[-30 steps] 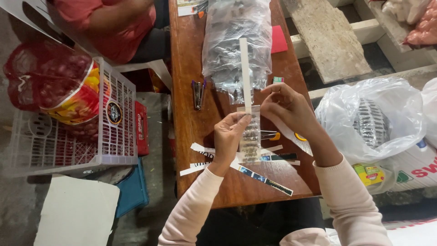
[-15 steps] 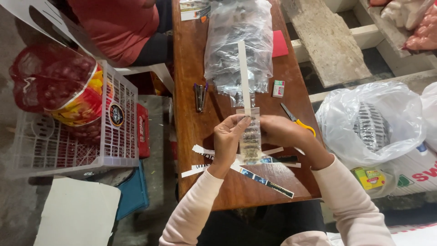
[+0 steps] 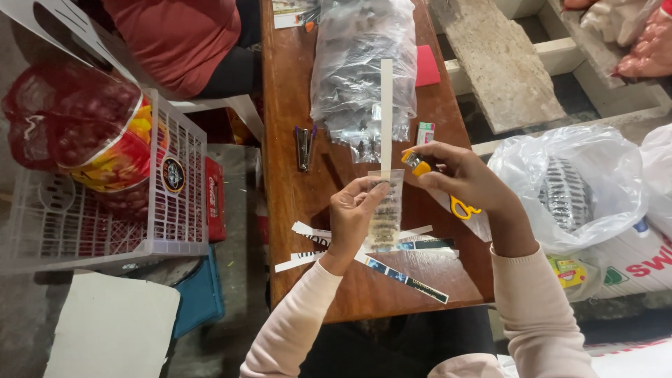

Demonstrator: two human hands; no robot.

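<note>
Over table | left hand: one packet (clear) | right hand: one stapler

Table, centre of frame: brown wood, smooth, faintly glossy. Small packet at centre: clear glossy plastic, with a matt white paper strip rising from it. Large bag, upper centre: crinkled clear plastic. Stapler: dull metal. Crate, left: white matt plastic lattice. Slab, upper right: rough concrete.
</note>
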